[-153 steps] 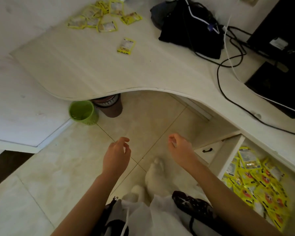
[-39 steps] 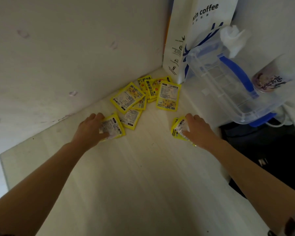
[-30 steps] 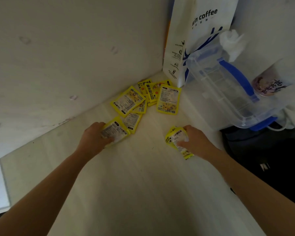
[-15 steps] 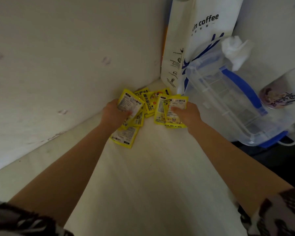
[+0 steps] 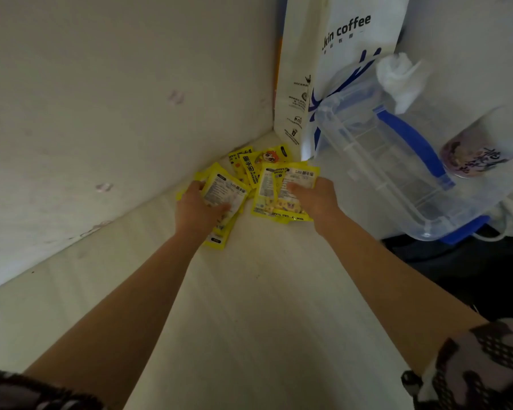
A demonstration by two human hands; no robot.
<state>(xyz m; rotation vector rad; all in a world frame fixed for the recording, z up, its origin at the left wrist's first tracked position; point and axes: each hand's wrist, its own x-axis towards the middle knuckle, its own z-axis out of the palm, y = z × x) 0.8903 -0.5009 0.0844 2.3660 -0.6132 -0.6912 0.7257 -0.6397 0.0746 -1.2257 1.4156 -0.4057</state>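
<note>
At the desk's [image 5: 249, 306] far corner, one sachet bundle [image 5: 225, 193] is gripped by the left hand [image 5: 194, 210], a second bundle [image 5: 282, 187] pinched by the right hand [image 5: 317, 199]. The loose sachets [image 5: 251, 162] lie just beyond, between both hands, long axes pointing away; neither hand is judged nearer

paper bag [image 5: 338, 69]: top cut off | packets [image 5: 249, 170]: small print unreadable | left hand [image 5: 194, 211]: fingers hidden behind packets
</note>
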